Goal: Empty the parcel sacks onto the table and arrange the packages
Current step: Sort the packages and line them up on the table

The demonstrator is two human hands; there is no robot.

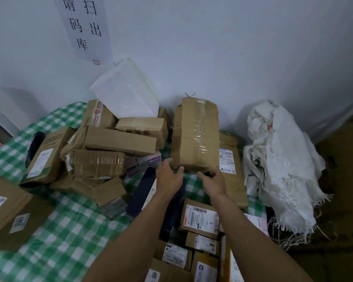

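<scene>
Setting: parcel sorting or pick-up room. Evidence: desk (65, 231) under a green-and-white checked cloth, heaped with taped cardboard parcels (120, 141), many of them bearing printed barcode shipping labels (200, 218). Paper sign (84, 27) on the bare white wall (232, 47) reads 请扫码出库 (scan code to check goods out). Crumpled white woven sack (283, 159), edges frayed, sits at the right against the wall.

The scene is lit dimly and coolly. Faint glare is seen on the taped box (198, 139). The right side is left in shadow; straight lines are bowed at the edges, and detail is softened.
</scene>
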